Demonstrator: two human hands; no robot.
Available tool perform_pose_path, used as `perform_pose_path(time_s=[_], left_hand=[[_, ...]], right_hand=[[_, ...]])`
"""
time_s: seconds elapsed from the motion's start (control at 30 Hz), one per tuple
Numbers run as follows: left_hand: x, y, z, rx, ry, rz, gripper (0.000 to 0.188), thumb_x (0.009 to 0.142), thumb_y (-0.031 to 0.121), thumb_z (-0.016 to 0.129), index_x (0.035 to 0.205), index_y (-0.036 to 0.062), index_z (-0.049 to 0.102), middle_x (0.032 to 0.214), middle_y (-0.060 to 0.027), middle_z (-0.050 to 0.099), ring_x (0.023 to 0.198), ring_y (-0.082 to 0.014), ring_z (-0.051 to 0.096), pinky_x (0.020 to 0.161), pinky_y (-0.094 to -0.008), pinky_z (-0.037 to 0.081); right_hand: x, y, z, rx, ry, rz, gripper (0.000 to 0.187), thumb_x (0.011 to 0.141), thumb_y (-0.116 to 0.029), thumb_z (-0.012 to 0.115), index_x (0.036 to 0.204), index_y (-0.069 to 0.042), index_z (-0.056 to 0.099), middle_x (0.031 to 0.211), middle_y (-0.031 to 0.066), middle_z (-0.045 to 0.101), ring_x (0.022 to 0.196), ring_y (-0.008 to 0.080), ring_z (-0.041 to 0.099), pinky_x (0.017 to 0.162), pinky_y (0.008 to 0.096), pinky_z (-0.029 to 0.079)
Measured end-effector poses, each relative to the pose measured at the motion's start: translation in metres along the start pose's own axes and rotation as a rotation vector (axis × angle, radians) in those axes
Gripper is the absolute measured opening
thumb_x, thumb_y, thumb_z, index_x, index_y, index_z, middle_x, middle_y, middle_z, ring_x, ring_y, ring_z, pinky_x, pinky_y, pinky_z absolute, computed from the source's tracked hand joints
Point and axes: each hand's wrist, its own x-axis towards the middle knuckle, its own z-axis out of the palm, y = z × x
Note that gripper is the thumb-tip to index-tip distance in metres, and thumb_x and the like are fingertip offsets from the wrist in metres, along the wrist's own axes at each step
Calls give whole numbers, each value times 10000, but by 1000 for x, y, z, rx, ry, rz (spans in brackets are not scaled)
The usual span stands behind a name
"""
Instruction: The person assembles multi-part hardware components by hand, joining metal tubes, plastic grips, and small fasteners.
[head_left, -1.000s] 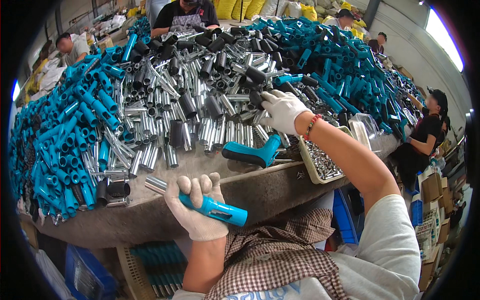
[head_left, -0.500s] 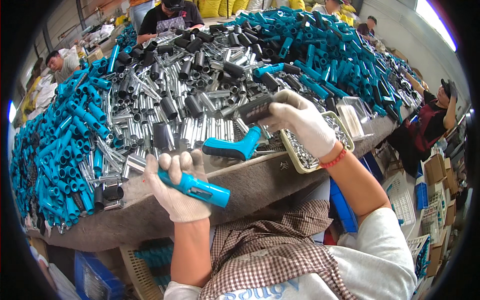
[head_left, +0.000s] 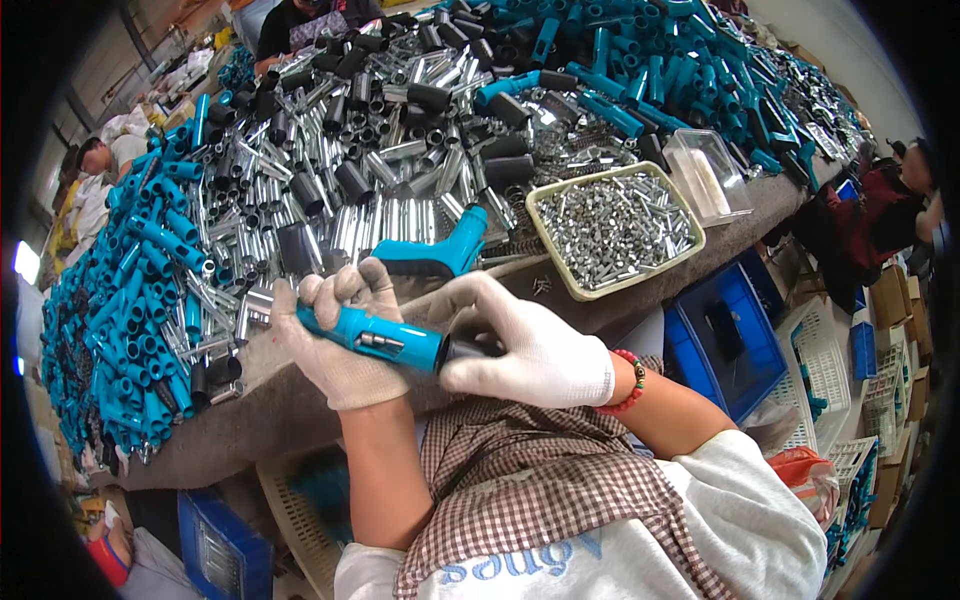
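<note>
- The tube [head_left: 415, 345] is held up off the counter [head_left: 265, 372], just in front of its near edge, with one end facing my right hand [head_left: 535, 350].
- My left hand [head_left: 335, 368] has its gloved fingers [head_left: 348, 285] wrapped round the tube's left half. I'd make that grip firm, so the tube can't roll or slide when pressed from the right.
- My right fingers pinch a black piece [head_left: 468, 350] right at the tube's end. The glove hides most of it, and I can't tell whether its tip is inside.
- I read the step as joining these two, so alignment counts most: I'd set the black piece on the tube's own line before pushing.
- A metal part [head_left: 385, 343] shows in the slot on the tube's side. I'd leave that slot uncovered and watch for any shift there.
- If an edge catches, I'd ease back and turn the piece slightly rather than force it.
- The handle [head_left: 440, 258] lies just beyond both hands, and the tray [head_left: 584, 294] of small parts past the right one; I'd make small wrist moves to avoid knocking either.
</note>
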Motion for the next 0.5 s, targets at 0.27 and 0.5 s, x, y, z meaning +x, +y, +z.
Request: perform_pose_path(time_s=[0.27, 0.5], left_hand=[[-11, -20, -5, 116, 10, -13, 368, 931, 363, 521, 633, 173, 421, 486, 53, 303, 515, -107, 384, 775, -342, 482], [1, -5, -12, 135, 95, 49, 361, 919, 397, 561, 671, 146, 488, 491, 52, 396, 596, -140, 501, 810, -389, 500]], right_hand=[[8, -7, 13, -176, 128, 138, 424, 886, -363, 585, 1135, -32, 493, 819, 214, 659, 785, 367, 661, 698, 415, 512], [5, 4, 8, 91, 24, 140, 511, 824, -239, 662, 1250, -19, 486, 1056, 162, 642, 835, 195, 664, 724, 300, 530]])
